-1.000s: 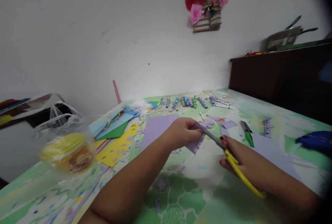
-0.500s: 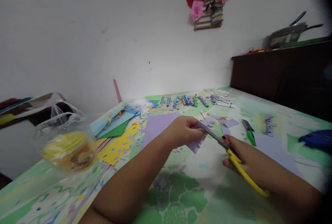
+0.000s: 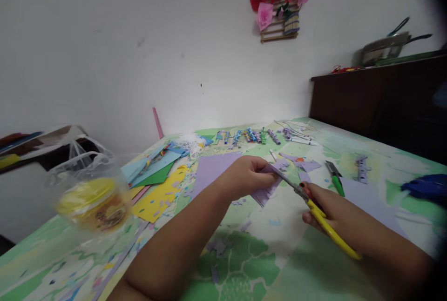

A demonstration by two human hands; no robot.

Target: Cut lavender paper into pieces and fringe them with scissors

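Observation:
My left hand [image 3: 252,175] pinches a piece of purple paper [image 3: 264,194] whose lower edge is cut into a fringe. Yellow-handled scissors [image 3: 330,230] are in my right hand [image 3: 326,205], with the fingers around the handles. Their blades reach left to the paper, close to my left fingertips. Beyond my left hand lies a larger purple sheet [image 3: 211,170], partly covered by the hand and forearm. Right of the scissors rest a green utility knife [image 3: 335,179] and another purple sheet [image 3: 366,203].
Several rolled, fringed paper tubes [image 3: 251,135] line the table's back. At left are a bagged yellow-lidded tub [image 3: 92,203], blue paper [image 3: 153,163] and a yellow sheet [image 3: 162,194] with scraps. One purple tube [image 3: 362,169] and a dark blue object [image 3: 424,188] lie at right.
The scissors and my right hand have shifted very slightly, and the yellow handles appear closer together. My left hand keeps its hold on the paper.

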